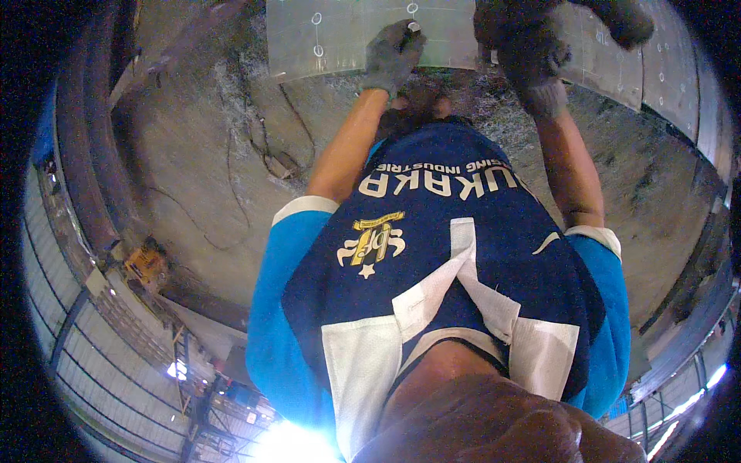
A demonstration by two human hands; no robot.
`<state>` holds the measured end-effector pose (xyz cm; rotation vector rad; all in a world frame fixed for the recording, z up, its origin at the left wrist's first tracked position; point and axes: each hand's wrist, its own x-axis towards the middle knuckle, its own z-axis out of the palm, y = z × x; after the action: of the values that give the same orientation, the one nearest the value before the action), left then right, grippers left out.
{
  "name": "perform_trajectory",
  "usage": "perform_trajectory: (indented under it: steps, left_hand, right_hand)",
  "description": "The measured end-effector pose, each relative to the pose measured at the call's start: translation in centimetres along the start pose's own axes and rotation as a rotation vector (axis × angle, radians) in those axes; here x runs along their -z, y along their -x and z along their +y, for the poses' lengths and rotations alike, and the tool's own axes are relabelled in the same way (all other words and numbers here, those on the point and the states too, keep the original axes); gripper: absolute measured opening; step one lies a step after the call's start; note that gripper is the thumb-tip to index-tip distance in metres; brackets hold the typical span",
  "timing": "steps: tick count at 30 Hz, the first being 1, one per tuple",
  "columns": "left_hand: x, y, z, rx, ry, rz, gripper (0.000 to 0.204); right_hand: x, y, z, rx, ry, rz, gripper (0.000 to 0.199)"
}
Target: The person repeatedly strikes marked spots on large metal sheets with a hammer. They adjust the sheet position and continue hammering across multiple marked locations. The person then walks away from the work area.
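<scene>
My left hand point(394, 58), in a grey knit glove, is closed at the near part of a grey metal plate point(340, 38). A small pale tip point(414, 27) shows at its fingers; what it belongs to is hidden. White chalk circles mark the plate, one of them just beyond this hand. My right hand point(536, 65), in a darker glove, is closed around a dark tool point(624, 25) at the plate's right. The tool's blunt end sticks out to the right; its kind cannot be made out, and the frame's top edge cuts it off.
Another chalk-marked metal sheet point(617, 65) lies to the right. Dusty ground point(208, 154) stretches below, with thin cables point(231, 174) and a small flat scrap point(285, 163) at the left. Farther left are a long dark beam point(89, 154) and a yellow machine point(147, 264).
</scene>
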<state>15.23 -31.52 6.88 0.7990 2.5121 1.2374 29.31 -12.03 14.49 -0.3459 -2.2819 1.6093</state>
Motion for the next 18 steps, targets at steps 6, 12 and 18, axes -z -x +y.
perform_trajectory:
  steps: [6,12,18]
  left_hand:
    - [0.1,-0.4,-0.5,0.038,0.076,-0.094,0.04]
    - [-0.1,-0.3,-1.8,0.184,0.432,0.06,0.029]
    - [6.1,1.4,-4.8,0.275,0.507,0.289,0.032]
  right_hand:
    - [1.0,1.0,7.3,-0.028,0.481,-0.248,0.031]
    - [-0.2,6.8,8.5,-0.321,0.443,-0.031,0.029]
    - [-0.3,11.4,6.2,-0.511,0.473,-0.006,0.024]
